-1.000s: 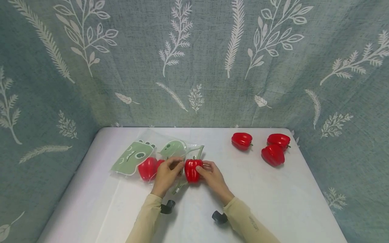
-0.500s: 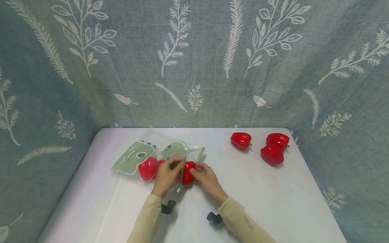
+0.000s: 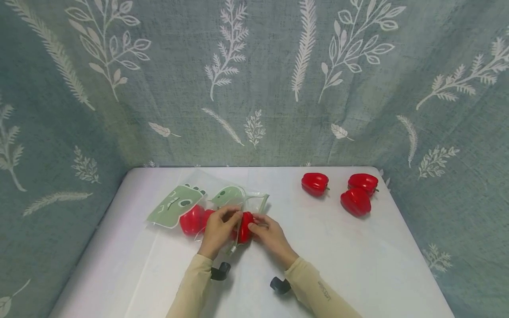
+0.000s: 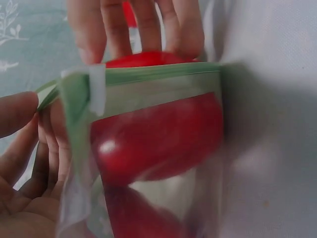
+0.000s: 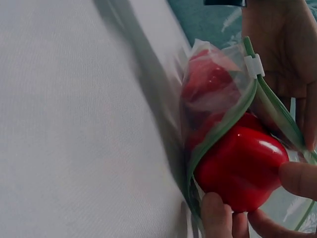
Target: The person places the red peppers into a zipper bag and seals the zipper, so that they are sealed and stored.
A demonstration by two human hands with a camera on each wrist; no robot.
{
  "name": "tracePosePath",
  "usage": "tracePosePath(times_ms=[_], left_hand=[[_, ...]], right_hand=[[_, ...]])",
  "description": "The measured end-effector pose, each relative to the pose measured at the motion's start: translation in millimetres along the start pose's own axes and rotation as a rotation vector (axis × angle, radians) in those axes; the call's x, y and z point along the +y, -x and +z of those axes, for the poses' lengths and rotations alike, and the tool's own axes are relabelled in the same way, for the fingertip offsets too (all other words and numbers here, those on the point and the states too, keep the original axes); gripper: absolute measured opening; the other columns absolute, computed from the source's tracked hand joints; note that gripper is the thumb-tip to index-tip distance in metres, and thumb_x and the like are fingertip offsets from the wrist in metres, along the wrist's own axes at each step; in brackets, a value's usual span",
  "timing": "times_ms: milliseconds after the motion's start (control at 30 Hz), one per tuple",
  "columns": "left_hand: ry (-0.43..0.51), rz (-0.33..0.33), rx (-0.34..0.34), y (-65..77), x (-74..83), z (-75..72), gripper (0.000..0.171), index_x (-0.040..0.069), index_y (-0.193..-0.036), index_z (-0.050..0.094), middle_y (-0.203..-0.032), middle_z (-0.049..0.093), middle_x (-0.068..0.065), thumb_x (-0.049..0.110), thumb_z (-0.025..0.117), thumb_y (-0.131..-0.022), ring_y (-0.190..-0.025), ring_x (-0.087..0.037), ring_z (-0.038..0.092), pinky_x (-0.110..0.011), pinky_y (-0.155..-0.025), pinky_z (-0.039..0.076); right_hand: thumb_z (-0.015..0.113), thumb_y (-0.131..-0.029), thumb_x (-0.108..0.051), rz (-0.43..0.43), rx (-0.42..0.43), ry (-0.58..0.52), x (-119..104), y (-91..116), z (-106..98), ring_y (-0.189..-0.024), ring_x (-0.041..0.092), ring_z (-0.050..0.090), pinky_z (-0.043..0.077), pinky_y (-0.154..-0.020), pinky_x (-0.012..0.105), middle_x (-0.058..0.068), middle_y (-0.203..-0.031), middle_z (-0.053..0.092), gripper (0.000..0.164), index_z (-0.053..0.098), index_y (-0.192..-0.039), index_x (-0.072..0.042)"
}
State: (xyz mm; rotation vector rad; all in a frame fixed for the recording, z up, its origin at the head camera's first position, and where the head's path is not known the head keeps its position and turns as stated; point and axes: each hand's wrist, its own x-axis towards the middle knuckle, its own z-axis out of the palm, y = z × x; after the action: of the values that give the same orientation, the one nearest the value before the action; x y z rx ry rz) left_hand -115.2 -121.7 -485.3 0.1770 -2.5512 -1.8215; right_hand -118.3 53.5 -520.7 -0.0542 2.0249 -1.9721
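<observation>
A clear zip bag [image 3: 173,206] with green cartoon prints lies on its side at the table's middle left, mouth facing right. My left hand [image 3: 216,227] pinches its green zip edge [image 4: 158,73], and the mouth gapes. My right hand [image 3: 273,236] holds a red bell pepper [image 5: 240,166] by its outer end, fingertips round it. That pepper sits partly inside the mouth, in front of other red bell peppers [image 3: 191,221] seen through the plastic. A white slider [image 5: 254,66] sits at one end of the zip, near the left hand.
Three more red bell peppers lie at the back right: one by itself [image 3: 315,184], and two side by side, a rear one [image 3: 363,182] and a front one [image 3: 356,202]. A leaf-patterned curtain [image 3: 254,88] encloses the white table [image 3: 338,265] at the back and sides.
My right hand has moved left, bringing the bell pepper from just outside the bag into its mouth. The left hand has stayed at the zip edge.
</observation>
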Motion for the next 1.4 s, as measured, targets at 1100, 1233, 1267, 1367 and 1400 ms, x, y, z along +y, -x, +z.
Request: tracePosePath(times_ms=[1100, 1233, 1267, 1367, 1400], left_hand=[[0.06, 0.054, 0.016, -1.3, 5.4, 1.9, 0.026, 0.006, -0.117, 0.073, -0.111, 0.073, -0.007, 0.018, 0.072, -0.095, -0.101, -0.024, 0.066, -0.039, -0.09, 0.056], [0.084, 0.031, 0.005, 0.1, 5.8, 2.5, 0.025, 0.008, -0.118, 0.073, -0.107, 0.072, -0.008, 0.02, 0.072, -0.095, -0.093, -0.025, 0.065, -0.034, -0.078, 0.058], [0.095, 0.021, 0.001, 0.4, 5.6, 2.5, 0.025, 0.009, -0.118, 0.073, -0.107, 0.072, -0.008, 0.02, 0.073, -0.095, -0.091, -0.026, 0.065, -0.034, -0.076, 0.058], [0.112, 0.01, -0.012, 1.5, 5.0, 2.6, 0.026, 0.01, -0.118, 0.073, -0.108, 0.071, -0.008, 0.022, 0.073, -0.095, -0.09, -0.025, 0.065, -0.036, -0.075, 0.059], [0.116, 0.01, -0.015, 1.7, 5.0, 2.8, 0.027, 0.01, -0.118, 0.073, -0.108, 0.071, -0.008, 0.023, 0.073, -0.095, -0.089, -0.025, 0.065, -0.037, -0.074, 0.06]], right_hand=[[0.073, -0.083, -0.011, -0.074, 0.098, 0.251, 0.7, -20.5, 27.4, -0.092, 0.022, 0.073, 0.058, -0.082, 0.035, 0.012, -0.111, 0.074, 0.039, 0.068, -0.122, -0.002], [0.07, -0.084, -0.009, -0.071, 0.067, 0.301, 0.3, -20.6, 29.3, -0.099, 0.027, 0.071, 0.057, -0.087, 0.041, 0.012, -0.113, 0.073, 0.039, 0.067, -0.123, -0.003], [0.069, -0.085, -0.009, -0.07, 0.057, 0.311, 0.6, -20.4, 29.5, -0.101, 0.027, 0.071, 0.057, -0.088, 0.042, 0.012, -0.114, 0.072, 0.039, 0.067, -0.123, -0.003], [0.068, -0.087, -0.008, -0.064, 0.031, 0.322, 1.4, -19.5, 30.1, -0.104, 0.029, 0.07, 0.055, -0.091, 0.045, 0.014, -0.117, 0.072, 0.04, 0.066, -0.126, -0.003], [0.067, -0.087, -0.007, -0.064, 0.026, 0.325, 1.6, -19.3, 30.2, -0.105, 0.029, 0.069, 0.055, -0.092, 0.045, 0.014, -0.118, 0.071, 0.04, 0.066, -0.127, -0.003]])
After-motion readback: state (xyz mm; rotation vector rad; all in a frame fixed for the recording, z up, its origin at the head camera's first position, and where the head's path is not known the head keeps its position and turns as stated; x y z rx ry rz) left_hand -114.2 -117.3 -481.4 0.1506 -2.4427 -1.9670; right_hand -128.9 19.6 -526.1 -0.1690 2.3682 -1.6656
